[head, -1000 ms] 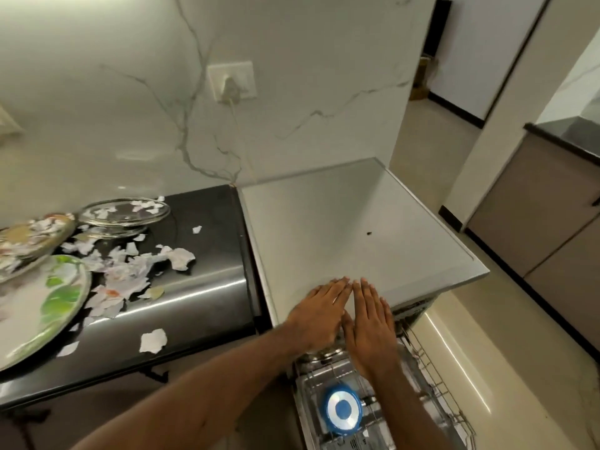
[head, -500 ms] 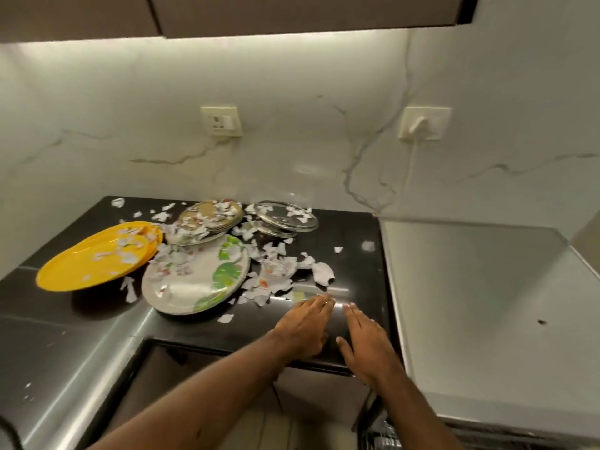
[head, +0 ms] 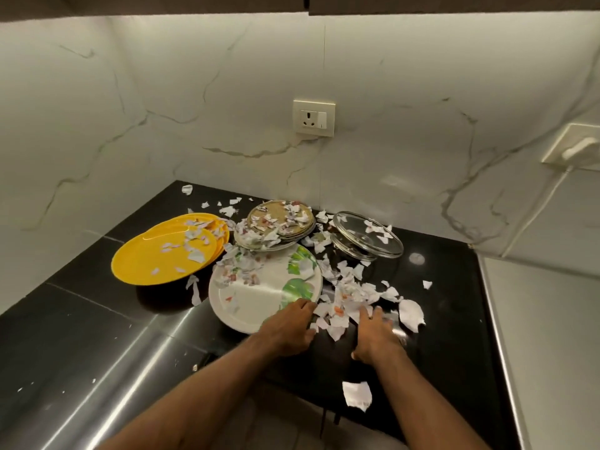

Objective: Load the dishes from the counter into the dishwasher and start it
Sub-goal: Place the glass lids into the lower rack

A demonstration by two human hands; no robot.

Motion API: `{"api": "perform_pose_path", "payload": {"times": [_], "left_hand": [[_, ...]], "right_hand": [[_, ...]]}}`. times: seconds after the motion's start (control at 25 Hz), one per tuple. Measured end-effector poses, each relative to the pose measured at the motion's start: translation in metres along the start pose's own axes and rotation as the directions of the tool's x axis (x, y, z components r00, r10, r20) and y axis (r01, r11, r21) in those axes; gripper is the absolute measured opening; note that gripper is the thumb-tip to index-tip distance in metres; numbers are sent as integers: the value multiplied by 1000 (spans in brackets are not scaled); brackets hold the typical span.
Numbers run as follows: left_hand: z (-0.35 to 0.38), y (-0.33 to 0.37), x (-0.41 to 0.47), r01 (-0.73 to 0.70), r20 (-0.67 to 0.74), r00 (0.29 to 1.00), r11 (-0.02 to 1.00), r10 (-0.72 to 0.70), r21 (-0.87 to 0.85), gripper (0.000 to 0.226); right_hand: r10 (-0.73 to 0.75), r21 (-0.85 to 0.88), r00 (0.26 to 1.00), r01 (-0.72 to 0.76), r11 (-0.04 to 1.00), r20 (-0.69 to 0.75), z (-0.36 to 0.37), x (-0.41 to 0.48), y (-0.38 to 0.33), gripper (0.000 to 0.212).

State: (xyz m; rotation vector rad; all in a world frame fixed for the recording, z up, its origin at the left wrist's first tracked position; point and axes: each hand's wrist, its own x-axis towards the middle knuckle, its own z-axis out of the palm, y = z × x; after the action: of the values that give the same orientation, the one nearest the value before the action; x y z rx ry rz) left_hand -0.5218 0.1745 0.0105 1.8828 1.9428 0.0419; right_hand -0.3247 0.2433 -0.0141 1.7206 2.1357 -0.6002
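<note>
A white plate with green leaf prints point(head: 259, 293) lies on the black counter point(head: 97, 336), strewn with torn paper. My left hand point(head: 289, 329) lies on its near right rim, fingers curved over the edge. My right hand point(head: 376, 336) rests flat, fingers spread, on the paper scraps point(head: 350, 293) beside the plate. Behind stand stacked yellow plates point(head: 165, 254), a stack of patterned plates point(head: 279, 225) and a clear glass dish with its lid point(head: 367, 238). The dishwasher itself is out of view apart from its white top point(head: 545, 336) on the right.
Paper scraps are scattered over the counter among the dishes, with one large piece point(head: 356, 395) at the front edge. A wall socket point(head: 313, 117) sits above the dishes and a plugged cable point(head: 532, 219) runs down at the right.
The view swung left from the dishwasher top to the counter. Both hands moved forward from the counter's edge; the left now lies on the leaf plate's rim, the right on the scraps.
</note>
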Motion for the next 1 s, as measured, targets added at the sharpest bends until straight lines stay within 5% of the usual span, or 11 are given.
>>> {"api": "perform_pose_path", "payload": {"times": [0.24,0.56,0.68,0.92,1.0], "left_hand": [[-23,10,65,-10,-173,983,912,-67,-411,42],[-48,46,171,116,-76,915,440,-396,-890,45],[-61,53,197,138,-17,884,295,-468,-946,37],[-72,51,232,272,187,880,140,-436,-952,35],[-72,48,237,302,209,876,157,-434,-940,29]], "right_hand": [[66,-27,990,-63,998,125,-13,10,0,123],[96,105,975,-119,987,201,-10,15,1,124],[92,130,971,-123,984,222,-12,15,-1,125],[99,146,970,-134,980,224,-10,18,-1,126],[102,141,968,-137,980,231,-11,19,-2,126]]}}
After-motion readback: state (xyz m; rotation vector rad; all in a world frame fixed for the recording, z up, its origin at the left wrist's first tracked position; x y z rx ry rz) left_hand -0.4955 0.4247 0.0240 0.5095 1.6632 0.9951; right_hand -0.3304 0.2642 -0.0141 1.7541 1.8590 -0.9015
